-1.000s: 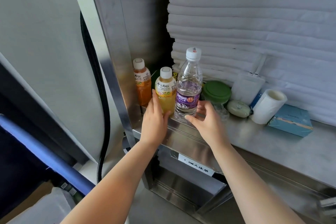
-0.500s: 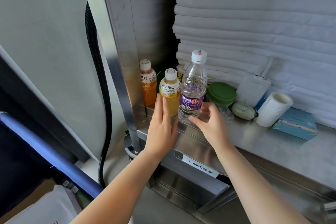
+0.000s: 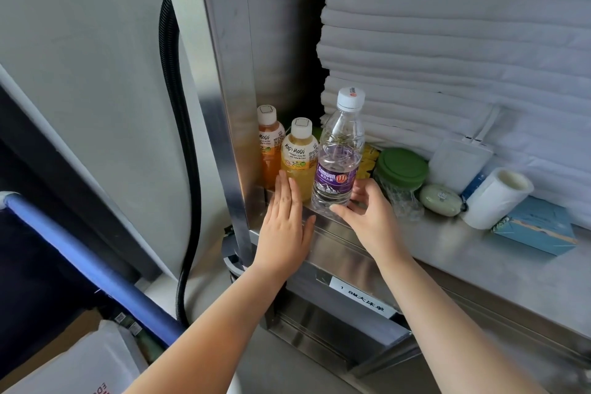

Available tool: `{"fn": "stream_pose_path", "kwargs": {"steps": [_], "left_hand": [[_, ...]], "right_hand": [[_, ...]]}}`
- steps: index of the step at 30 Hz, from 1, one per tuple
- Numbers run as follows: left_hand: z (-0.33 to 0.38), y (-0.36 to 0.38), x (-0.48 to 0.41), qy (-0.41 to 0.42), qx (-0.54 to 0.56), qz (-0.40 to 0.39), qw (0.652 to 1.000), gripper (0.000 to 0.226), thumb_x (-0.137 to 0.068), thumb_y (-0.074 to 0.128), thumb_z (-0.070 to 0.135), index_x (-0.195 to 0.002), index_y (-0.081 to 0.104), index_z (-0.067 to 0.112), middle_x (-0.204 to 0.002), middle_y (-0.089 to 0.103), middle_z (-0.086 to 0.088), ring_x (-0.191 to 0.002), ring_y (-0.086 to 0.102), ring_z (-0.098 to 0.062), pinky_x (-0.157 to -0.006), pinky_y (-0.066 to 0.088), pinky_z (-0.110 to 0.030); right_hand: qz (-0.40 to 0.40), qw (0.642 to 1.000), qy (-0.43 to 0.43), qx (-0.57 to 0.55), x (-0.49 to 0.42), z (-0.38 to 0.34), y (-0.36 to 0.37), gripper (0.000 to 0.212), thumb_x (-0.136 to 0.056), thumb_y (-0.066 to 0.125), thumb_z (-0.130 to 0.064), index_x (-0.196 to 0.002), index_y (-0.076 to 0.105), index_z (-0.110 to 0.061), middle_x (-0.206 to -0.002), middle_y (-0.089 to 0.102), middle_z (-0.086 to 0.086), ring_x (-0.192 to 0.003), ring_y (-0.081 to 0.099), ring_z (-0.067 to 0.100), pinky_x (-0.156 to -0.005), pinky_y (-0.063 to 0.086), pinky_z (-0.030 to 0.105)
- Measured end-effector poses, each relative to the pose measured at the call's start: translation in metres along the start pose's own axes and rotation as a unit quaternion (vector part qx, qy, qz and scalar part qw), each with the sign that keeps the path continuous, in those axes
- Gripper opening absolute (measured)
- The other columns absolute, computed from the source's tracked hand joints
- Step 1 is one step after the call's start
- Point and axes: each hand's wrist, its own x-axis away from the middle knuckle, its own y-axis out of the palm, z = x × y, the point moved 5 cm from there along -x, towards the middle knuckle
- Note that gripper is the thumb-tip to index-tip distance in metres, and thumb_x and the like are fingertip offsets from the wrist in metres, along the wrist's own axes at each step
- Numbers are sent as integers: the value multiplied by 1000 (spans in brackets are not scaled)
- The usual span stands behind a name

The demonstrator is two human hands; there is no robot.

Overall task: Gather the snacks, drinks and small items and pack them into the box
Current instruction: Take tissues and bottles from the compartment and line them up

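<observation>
Stack of folded white towels [image 3: 447,41] fills the recess behind and to the right of the water bottle [image 3: 339,157]. Stainless steel shelf [image 3: 479,265] carries the water bottle near its front left edge. Black corrugated hose [image 3: 174,137] runs down the wall well to the left of the water bottle. Blue padded bar [image 3: 80,253] crosses lower down, farther left still. Left hand [image 3: 284,224] lies flat in front and to the left of the water bottle, fingers straight and together, their tips against the lower part of the yellow Mogu Mogu bottle [image 3: 299,157], thumb out along the shelf edge. Right hand [image 3: 371,214] is cupped at the water bottle's base, fingers curled round its right side and thumb across its front; firmness of grip cannot be told. Teal carton [image 3: 537,227] lies flat, farthest right of the water bottle, with a white paper roll [image 3: 495,198] against its left end. The water bottle stands upright, white cap on, purple label facing forward. Green-lidded jar [image 3: 401,169] stands just to its right. The yellow Mogu Mogu bottle stands just to its left, the orange Mogu Mogu bottle [image 3: 270,144] beyond that, beside the steel upright. Pale green oval item [image 3: 439,200] lies right of the jar; its identity cannot be told. Yellow packet [image 3: 367,160] shows partly behind the water bottle.
</observation>
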Motion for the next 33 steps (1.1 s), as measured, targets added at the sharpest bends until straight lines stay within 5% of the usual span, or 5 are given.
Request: {"fn": "stream_pose_path", "kwargs": {"steps": [7, 12, 24, 28, 33], "left_hand": [[5, -2, 4, 12, -1, -9, 1000, 75, -94, 50, 26, -147, 0, 5, -154, -4, -14, -143, 2, -31, -113, 7, -45], [13, 4, 16, 52, -37, -56, 996, 67, -96, 38, 34, -149, 2, 13, -155, -2, -13, -143, 0, -32, -112, 5, -47], [9, 11, 14, 53, -48, -116, 991, 62, -95, 10, 53, -146, -12, 25, -153, -19, -4, -141, -19, -27, -112, -10, -41], [8, 10, 13, 73, -35, -108, 991, 62, -96, 18, 48, -147, -4, 22, -154, -10, -8, -142, -12, -32, -114, -1, -45], [8, 9, 18, 98, -27, -85, 991, 61, -98, 23, 44, -150, 4, 18, -156, 1, -12, -143, -1, -34, -113, 5, -49]], "right_hand": [[-5, 1000, 13, -10, 1, 1, 1, 48, -70, 81, -24, -98, 48, -46, -100, 58, -19, -98, 57, -5, -83, 50, 15], [5, 1000, 23, -18, 6, 1, 0, 47, -72, 79, -26, -109, 51, -32, -105, 58, -13, -98, 60, 2, -83, 51, 18], [8, 999, 44, -31, 6, -7, 3, 41, -77, 75, -17, -109, 57, -35, -106, 67, -16, -100, 63, 2, -86, 50, 19], [3, 998, 54, -32, 9, -10, 5, 49, -81, 71, -11, -126, 55, -16, -115, 66, -6, -107, 61, 6, -95, 50, 29], [32, 998, 55, -11, 17, -17, 6, 53, -81, 72, -19, -129, 50, -22, -115, 62, -2, -105, 61, 8, -90, 51, 27]]}}
